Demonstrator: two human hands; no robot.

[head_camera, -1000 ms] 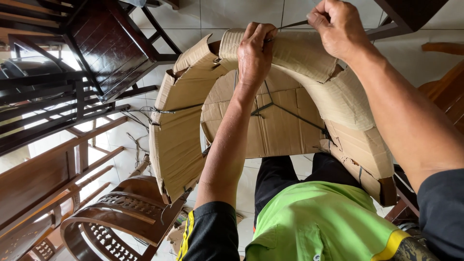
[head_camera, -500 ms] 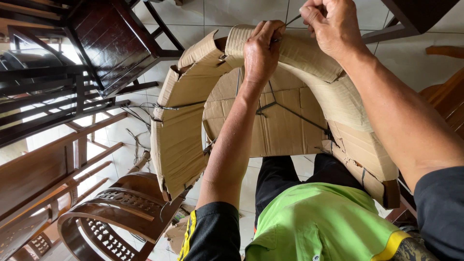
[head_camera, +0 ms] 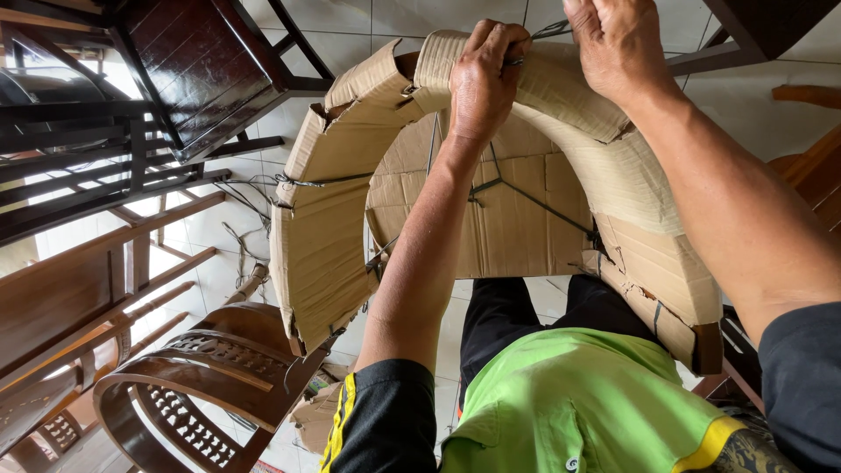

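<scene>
Left hand (head_camera: 486, 74) gripping cardboard wrap (head_camera: 324, 236), chair beneath hidden

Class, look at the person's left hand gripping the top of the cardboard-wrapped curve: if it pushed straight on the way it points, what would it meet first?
The left hand already presses the cardboard wrapping; beyond looks like tiled floor, though depth is unclear.

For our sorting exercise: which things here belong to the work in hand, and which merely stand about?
In hand:
left hand
right hand
cardboard-wrapped curved piece
dark string

Standing about:
dark wooden chair
carved brown chair
cardboard scraps
tiled floor
</scene>
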